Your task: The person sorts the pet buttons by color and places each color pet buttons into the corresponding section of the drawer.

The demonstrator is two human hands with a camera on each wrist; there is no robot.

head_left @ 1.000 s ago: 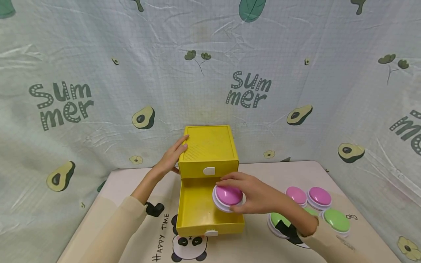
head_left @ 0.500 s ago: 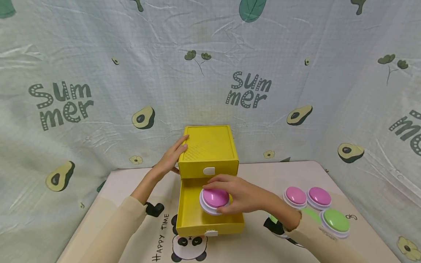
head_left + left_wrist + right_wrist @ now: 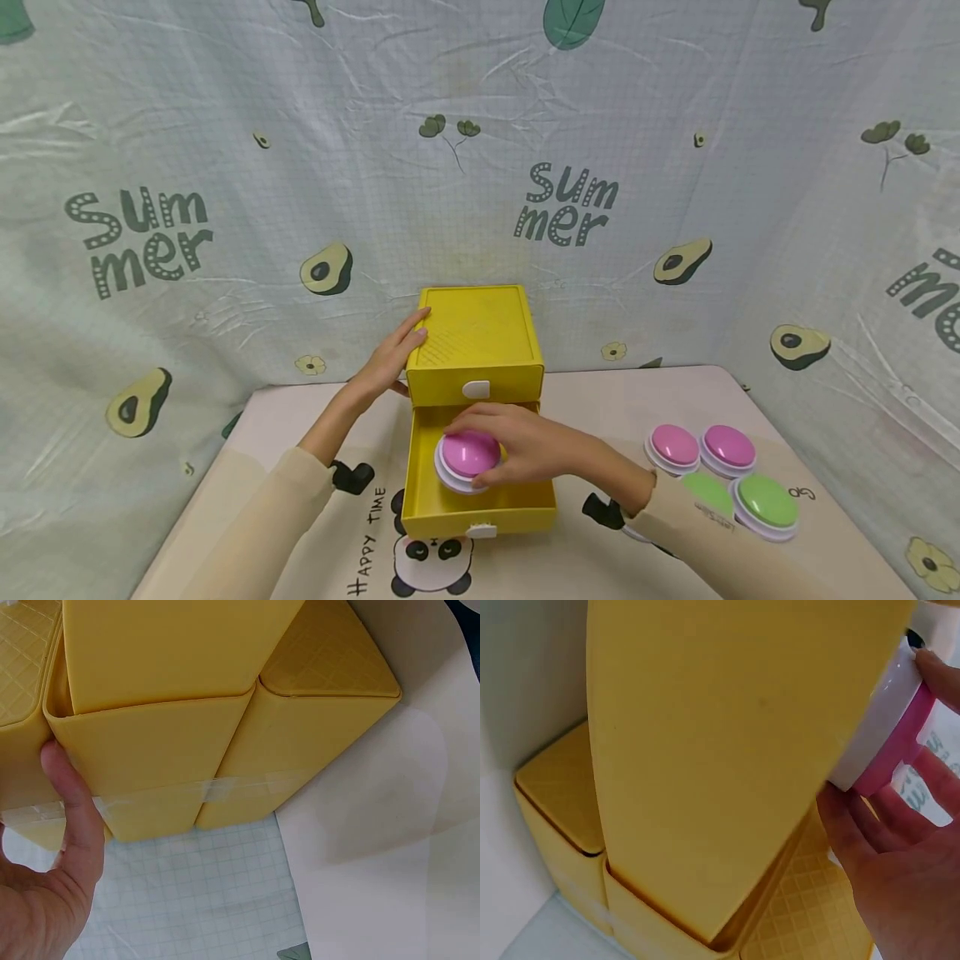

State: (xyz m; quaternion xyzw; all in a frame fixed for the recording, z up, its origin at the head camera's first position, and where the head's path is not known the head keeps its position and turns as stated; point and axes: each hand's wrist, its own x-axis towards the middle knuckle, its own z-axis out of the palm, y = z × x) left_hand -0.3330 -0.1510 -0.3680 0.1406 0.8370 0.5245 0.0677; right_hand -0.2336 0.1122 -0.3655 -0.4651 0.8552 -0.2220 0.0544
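1. Right hand (image 3: 517, 439): grasping a pink dome on a white base (image 3: 469, 453), thumb on the near side, fingers curled over the far side.
2. Held dome sits at the hand's left end, within the pulled-out yellow drawer's (image 3: 435, 527) outline; cannot tell whether its base touches the floor there. One second ago it was nearer the drawer's right wall; hand and dome have since shifted left.
3. Left hand (image 3: 386, 362): unchanged, clutching nothing, fingers straight against the left edge of the yellow cabinet (image 3: 480, 325). Drawer and cabinet unmoved.
4. Well right of the right hand, on the worktop (image 3: 600, 400): two pink buttons (image 3: 729, 447), a green button (image 3: 767, 502) nearer the person. Right sleeve (image 3: 750, 562) now covers more of the other green ones.
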